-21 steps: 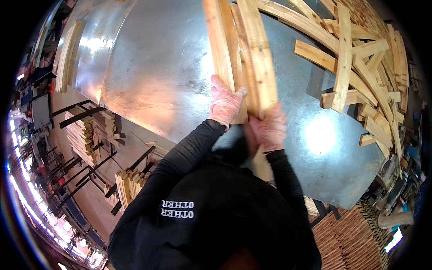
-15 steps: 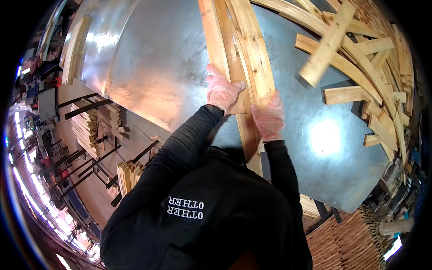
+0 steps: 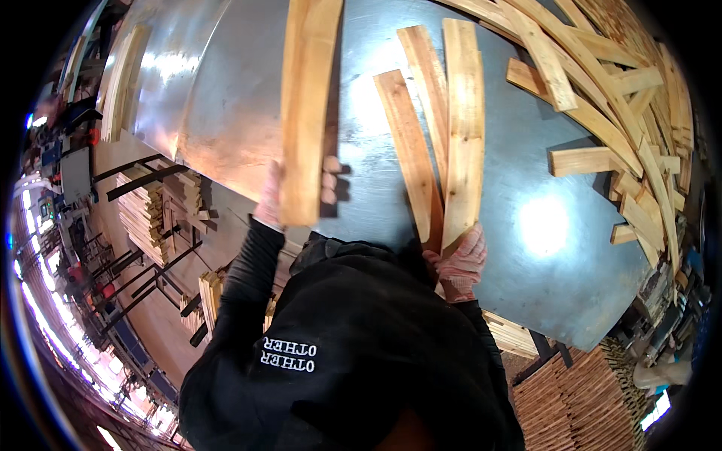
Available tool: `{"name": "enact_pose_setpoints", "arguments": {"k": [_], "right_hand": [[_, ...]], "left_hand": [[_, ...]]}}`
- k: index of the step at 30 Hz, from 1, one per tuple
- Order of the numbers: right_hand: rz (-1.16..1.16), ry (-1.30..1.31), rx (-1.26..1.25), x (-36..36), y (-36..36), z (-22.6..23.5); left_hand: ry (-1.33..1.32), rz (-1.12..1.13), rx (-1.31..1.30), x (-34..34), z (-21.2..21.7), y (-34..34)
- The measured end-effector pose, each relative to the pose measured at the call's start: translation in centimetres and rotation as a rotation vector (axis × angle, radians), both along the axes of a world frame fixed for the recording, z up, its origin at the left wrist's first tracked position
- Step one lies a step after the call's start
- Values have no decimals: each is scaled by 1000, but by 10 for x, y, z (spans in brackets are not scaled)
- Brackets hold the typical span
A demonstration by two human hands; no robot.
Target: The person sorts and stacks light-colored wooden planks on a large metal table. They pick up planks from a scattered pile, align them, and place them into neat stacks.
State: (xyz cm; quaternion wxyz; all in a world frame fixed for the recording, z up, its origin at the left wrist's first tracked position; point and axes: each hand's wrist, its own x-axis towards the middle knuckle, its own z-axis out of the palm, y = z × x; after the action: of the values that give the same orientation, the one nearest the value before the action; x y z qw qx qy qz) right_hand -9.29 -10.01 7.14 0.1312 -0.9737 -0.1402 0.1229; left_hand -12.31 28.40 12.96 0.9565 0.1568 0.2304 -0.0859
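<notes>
My left hand [image 3: 271, 197], in a pale pink glove, is closed around the lower end of a wooden plank [image 3: 310, 113]. Its fingertips show past the plank's right edge. To the right, my right hand [image 3: 460, 267], gloved alike, grips the near end of a second wooden plank [image 3: 464, 128]. Beside that one, a shorter plank [image 3: 410, 143] and a narrow plank [image 3: 427, 83] fan out to the left. Their near ends meet close to my right thumb; whether the hand holds them too, I cannot tell.
Under the planks lies a shiny metal tabletop [image 3: 519, 173]. A heap of loose wood pieces [image 3: 602, 98] covers its far right. One plank stack [image 3: 124, 83] lies at the far left. Lower left are black rack bars [image 3: 147, 180] and stacked boards [image 3: 139, 218]; more stacked wood [image 3: 579, 406] sits lower right.
My hands have moved apart: the left went left with one plank, the right came nearer with another. The planks between have spread. A loose piece above the right heap now lies on it.
</notes>
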Motion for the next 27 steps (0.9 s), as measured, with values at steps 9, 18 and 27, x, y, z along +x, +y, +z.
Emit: {"name": "enact_pose_setpoints", "arguments": {"k": [9,18,27], "right_hand": [[-188,61,6,54,122,8],[-493,105,-69,44,168,27],[-444,96,-148,41,156,13]], "left_hand": [[93,-135,199,19,12,62],[530,-287,1729,101,28,287],[585,-37,2409,303,-43,476]]}}
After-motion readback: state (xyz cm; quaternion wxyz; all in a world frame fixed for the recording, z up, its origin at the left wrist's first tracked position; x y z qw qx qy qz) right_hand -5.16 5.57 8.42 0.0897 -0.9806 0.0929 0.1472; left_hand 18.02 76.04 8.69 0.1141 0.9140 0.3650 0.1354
